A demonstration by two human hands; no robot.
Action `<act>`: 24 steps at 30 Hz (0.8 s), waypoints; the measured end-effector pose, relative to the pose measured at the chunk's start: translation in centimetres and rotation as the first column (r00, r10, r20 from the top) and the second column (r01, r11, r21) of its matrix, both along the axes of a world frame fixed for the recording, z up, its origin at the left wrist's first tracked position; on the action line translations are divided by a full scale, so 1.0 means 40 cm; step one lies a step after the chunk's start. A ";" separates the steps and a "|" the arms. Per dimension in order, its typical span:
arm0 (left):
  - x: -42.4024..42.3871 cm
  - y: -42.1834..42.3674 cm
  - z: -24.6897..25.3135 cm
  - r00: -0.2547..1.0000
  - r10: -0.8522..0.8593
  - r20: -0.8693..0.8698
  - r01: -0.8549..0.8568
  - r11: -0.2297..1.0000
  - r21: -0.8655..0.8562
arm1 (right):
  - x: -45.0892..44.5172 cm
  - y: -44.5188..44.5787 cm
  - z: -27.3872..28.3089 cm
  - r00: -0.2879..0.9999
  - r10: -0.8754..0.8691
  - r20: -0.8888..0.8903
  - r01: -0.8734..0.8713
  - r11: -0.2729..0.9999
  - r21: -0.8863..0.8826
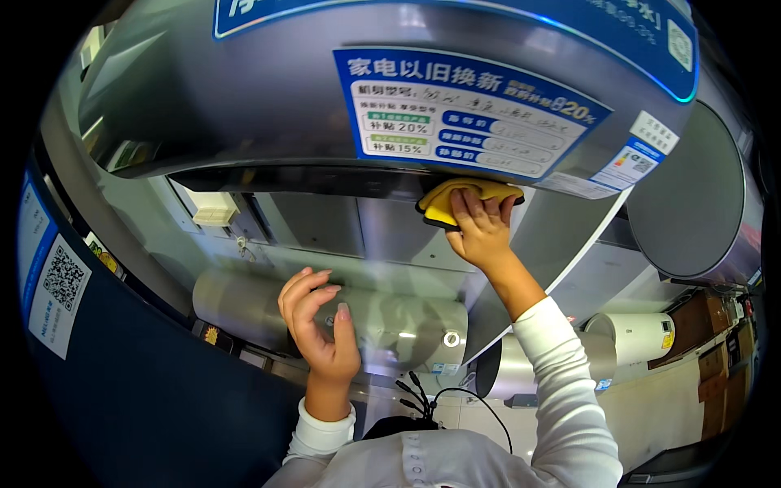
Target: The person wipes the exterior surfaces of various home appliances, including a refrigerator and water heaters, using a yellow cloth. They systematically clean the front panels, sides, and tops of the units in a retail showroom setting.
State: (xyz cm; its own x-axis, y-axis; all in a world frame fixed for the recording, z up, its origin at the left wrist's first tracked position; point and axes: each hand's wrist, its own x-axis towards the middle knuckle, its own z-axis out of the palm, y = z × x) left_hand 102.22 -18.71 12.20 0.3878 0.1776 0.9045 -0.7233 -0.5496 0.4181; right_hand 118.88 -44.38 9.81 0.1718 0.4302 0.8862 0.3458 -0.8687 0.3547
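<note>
My right hand (482,229) presses a folded yellow cloth with dark edging (439,198) against the dark lower edge (366,182) of a large grey, rounded appliance (256,91), which looks like a storage water heater. A blue and white label (464,116) bearing print and handwriting is stuck on its front, just above the cloth. Lower and to the left, my left hand (323,329) is held in the air, fingers curled and apart, with nothing in it.
Below are horizontal silver tank water heaters (415,317) and a white one (637,338). A dark blue panel (158,390) with a printed code stands close on the left. At the right is a round grey tank end (689,189). Black cables (427,399) hang near my body.
</note>
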 end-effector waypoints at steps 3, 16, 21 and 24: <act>0.000 0.010 -0.006 1.000 0.014 -0.014 -0.015 1.000 -0.012 | 0.021 0.041 0.002 0.982 0.001 0.187 0.006 0.999 -0.035; -0.006 0.065 -0.010 0.995 0.077 -0.061 -0.077 0.997 0.000 | -0.041 0.345 0.117 0.995 0.039 -0.088 -0.054 0.984 -0.168; -0.026 0.068 0.000 0.994 0.090 -0.063 -0.090 0.996 0.008 | -0.004 0.526 0.140 0.989 0.122 -0.082 -0.142 0.936 -0.322; -0.038 0.052 0.034 0.999 0.028 -0.019 -0.028 1.000 -0.009 | 0.026 0.649 0.163 0.976 0.165 -0.143 -0.209 0.900 -0.383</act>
